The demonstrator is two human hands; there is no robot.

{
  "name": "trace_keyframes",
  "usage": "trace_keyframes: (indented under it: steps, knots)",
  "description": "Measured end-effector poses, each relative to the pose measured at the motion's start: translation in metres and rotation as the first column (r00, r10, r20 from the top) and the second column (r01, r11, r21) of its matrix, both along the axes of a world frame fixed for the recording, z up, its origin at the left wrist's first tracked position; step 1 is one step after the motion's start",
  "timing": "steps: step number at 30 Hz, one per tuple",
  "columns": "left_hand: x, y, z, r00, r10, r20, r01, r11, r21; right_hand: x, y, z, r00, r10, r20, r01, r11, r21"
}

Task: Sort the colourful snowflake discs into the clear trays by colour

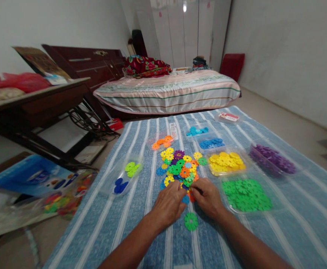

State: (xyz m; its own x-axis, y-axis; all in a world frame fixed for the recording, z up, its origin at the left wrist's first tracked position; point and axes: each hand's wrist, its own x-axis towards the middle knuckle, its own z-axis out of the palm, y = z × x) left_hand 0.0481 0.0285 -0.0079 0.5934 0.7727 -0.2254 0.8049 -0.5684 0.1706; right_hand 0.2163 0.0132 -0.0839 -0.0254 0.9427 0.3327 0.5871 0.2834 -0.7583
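Note:
A mixed pile of coloured snowflake-shaped plastic discs (180, 168) lies in the middle of a blue striped cloth (141, 224). My left hand (169, 203) and my right hand (208, 198) both rest at the near edge of the pile, fingers curled down onto the pieces. The fingertips meet around an orange and a blue piece (188, 197). What exactly each hand pinches is hidden by the fingers. A single green disc (191, 221) lies on the cloth just below and between my hands.
Clear trays hold sorted discs: green (246, 194), yellow (225, 161), purple (272, 158), blue (211, 143), teal (197, 130), orange (162, 142), lime and dark blue (125, 175). A small packet (228, 117) lies far right. A bed (169, 93) stands behind, a dark table (34, 108) to the left.

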Motion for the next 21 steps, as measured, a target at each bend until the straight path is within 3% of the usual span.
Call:
trace_keyframes:
  steps: [4,9,13,16,21]
  knots:
    - [0.001,0.000,-0.002,1.000,-0.001,0.012,0.001,1.000,-0.017,-0.001,0.000,0.000,1.000,-0.005,-0.005,0.005,1.000,0.009]
    - [-0.002,0.000,-0.009,0.989,0.048,0.143,-0.040,0.998,-0.057,-0.002,0.000,-0.001,1.000,-0.002,-0.013,0.003,1.000,0.018]
    - [-0.004,0.002,-0.010,0.940,0.167,0.297,-0.110,0.974,-0.199,-0.004,0.001,-0.002,1.000,-0.017,-0.010,0.018,1.000,0.019]
    - [-0.008,0.006,-0.008,0.840,0.333,0.428,-0.166,0.909,-0.382,-0.005,0.001,-0.001,1.000,-0.024,-0.012,0.025,0.999,0.021]
    - [-0.014,0.018,-0.007,0.592,0.621,0.514,-0.255,0.749,-0.612,-0.007,0.002,0.000,0.999,-0.036,-0.018,0.036,0.999,0.030]
